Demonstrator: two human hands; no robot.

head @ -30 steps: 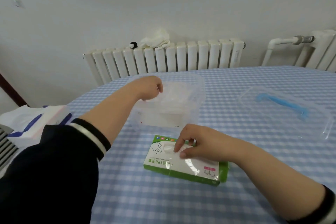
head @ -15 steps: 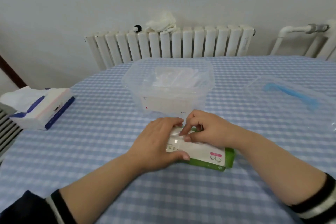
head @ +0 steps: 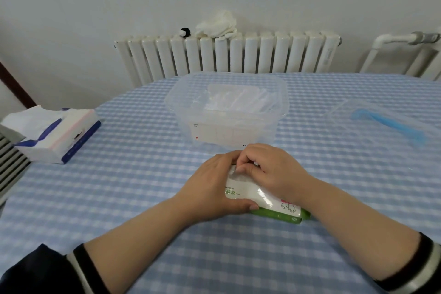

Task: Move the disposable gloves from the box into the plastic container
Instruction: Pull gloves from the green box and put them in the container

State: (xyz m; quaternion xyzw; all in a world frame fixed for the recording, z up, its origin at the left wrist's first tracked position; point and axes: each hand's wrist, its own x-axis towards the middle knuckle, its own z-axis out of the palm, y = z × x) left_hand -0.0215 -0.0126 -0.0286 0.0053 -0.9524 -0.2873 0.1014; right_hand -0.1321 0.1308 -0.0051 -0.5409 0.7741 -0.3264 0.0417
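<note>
A flat green and white glove box (head: 248, 192) lies on the checked tablecloth just in front of me. My left hand (head: 212, 188) grips its left end, thumb along the near side. My right hand (head: 269, 169) lies across the top with its fingertips curled at the box's opening, pinching clear film there. Behind the box stands the clear plastic container (head: 229, 126), lidless, with a pile of clear disposable gloves (head: 236, 100) inside.
The container's clear lid with a blue handle (head: 391, 124) lies to the right. A tissue pack (head: 55, 133) sits at the table's left edge. A white radiator (head: 238, 55) with a white cloth on top stands behind the table.
My left hand came back from the container to the box and now grips its left end. My right hand stayed at the opening. The view tilted down slightly.
</note>
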